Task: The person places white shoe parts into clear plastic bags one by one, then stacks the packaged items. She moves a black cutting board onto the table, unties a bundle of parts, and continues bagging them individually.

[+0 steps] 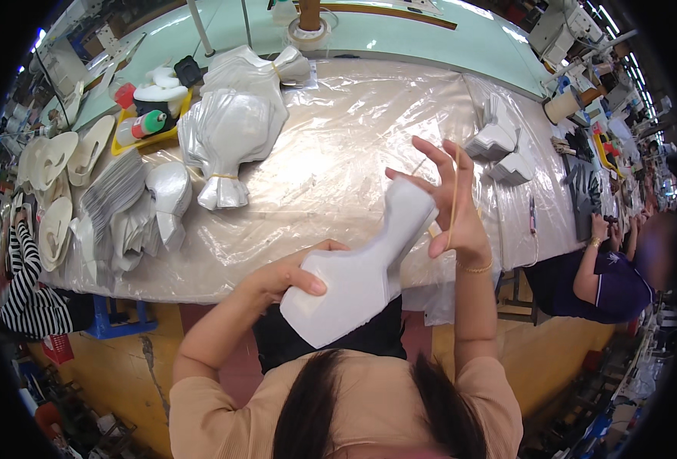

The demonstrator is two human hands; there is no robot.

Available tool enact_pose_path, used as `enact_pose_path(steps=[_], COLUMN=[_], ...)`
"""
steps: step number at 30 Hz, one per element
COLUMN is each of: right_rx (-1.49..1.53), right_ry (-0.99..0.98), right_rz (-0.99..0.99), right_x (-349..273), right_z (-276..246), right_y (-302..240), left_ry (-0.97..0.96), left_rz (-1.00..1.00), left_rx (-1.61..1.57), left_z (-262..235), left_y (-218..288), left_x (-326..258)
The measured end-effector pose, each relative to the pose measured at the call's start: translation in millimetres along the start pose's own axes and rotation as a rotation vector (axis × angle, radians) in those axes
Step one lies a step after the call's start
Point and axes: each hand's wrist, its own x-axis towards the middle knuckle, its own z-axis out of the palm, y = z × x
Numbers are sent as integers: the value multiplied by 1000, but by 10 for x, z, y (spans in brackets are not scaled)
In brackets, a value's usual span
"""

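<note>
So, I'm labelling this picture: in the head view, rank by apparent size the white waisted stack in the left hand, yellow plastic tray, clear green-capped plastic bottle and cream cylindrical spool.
Largest: white waisted stack, though it's nearer the camera
Next: yellow plastic tray
Smallest, too alike to rank: clear green-capped plastic bottle and cream cylindrical spool
</note>
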Motion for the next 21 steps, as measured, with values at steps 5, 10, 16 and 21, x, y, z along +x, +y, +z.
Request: enact_pose_path(steps=[5,10,16,21], right_rx=[-538,-733,-730,-452], right_ry=[-640,-1025,-785,-176], right_rz=[-175,-212,229,189], right_x=[411,224,-105,-468], right_z=[276,745,495,41], right_y=[-388,-635,-615,-426], left_ry=[114,185,424,313], left_rz=[-173,-86,421,753], left_rx=[263,-12,-341,-456], left_z=[18,-156,-403,-479], left_y=[181,195,89,66], left_x=[-57,-58,37,129])
